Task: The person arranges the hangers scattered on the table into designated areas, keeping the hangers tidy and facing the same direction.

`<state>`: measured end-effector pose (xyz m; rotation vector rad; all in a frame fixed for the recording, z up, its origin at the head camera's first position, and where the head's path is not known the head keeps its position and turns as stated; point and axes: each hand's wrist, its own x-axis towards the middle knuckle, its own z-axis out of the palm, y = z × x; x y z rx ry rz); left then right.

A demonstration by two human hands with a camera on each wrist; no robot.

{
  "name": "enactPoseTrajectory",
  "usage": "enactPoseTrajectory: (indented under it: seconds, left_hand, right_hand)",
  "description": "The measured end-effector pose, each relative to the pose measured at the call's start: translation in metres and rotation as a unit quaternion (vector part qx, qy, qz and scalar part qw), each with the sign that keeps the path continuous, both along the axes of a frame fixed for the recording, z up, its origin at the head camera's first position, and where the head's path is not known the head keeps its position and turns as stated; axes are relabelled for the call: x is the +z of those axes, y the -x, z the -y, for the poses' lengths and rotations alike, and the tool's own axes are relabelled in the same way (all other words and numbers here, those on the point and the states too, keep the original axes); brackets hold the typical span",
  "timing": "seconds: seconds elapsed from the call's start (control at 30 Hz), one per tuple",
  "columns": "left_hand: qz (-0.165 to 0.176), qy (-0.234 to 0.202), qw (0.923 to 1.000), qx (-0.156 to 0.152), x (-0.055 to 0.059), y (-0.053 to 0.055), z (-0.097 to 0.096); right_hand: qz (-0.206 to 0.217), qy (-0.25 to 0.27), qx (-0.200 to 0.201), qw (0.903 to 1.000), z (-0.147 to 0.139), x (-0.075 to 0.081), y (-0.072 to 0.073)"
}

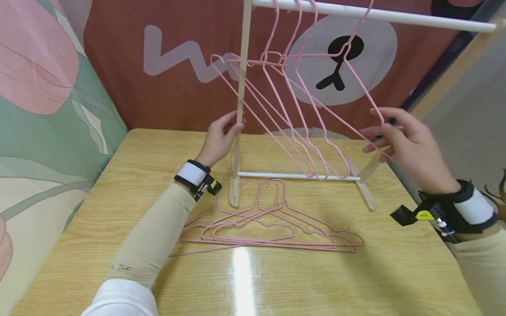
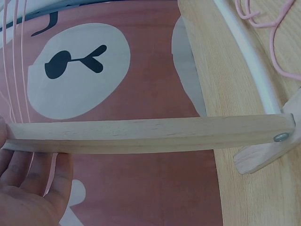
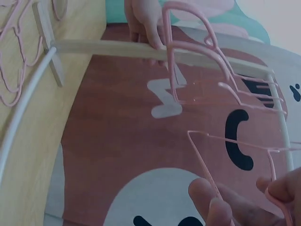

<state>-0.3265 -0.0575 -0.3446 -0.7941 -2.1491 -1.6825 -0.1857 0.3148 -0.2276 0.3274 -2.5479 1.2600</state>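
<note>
A wooden clothes rack stands on the table, its left post (image 1: 243, 66) lightly gripped by my left hand (image 1: 219, 136) between thumb and fingers. In the left wrist view those fingers (image 2: 61, 176) lie behind the post. Several pink hangers hang from the white top rail (image 1: 375, 16). My right hand (image 1: 415, 140) pinches the rightmost hanger (image 1: 364, 87) by its near shoulder end. That hanger sits apart from the hanging hangers (image 1: 290, 87) bunched nearer the left post. Its hook top is cut off in the head view.
More pink hangers (image 1: 269, 242) lie overlapped on the wooden table (image 1: 118, 219) in front of the rack. A white lower rod (image 1: 276, 175) joins the rack's wooden feet (image 1: 234, 193). Behind hangs a brown bear-face cloth (image 1: 182, 101).
</note>
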Motion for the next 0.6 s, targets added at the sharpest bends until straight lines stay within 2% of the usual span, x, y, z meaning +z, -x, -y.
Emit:
enactPoseTrajectory:
  seconds: [0.3,0.6]
  left_hand:
    - [0.002,0.005,1.0,0.004,0.0,-0.001,0.0]
    - [-0.001,-0.005,1.0,-0.005,-0.001,0.0,0.0]
  right_hand:
    - [0.004,0.011,-0.002,0.9999,0.01,-0.011,0.003]
    - [0.017,0.012,-0.002,0.9998,0.018,-0.019,0.006]
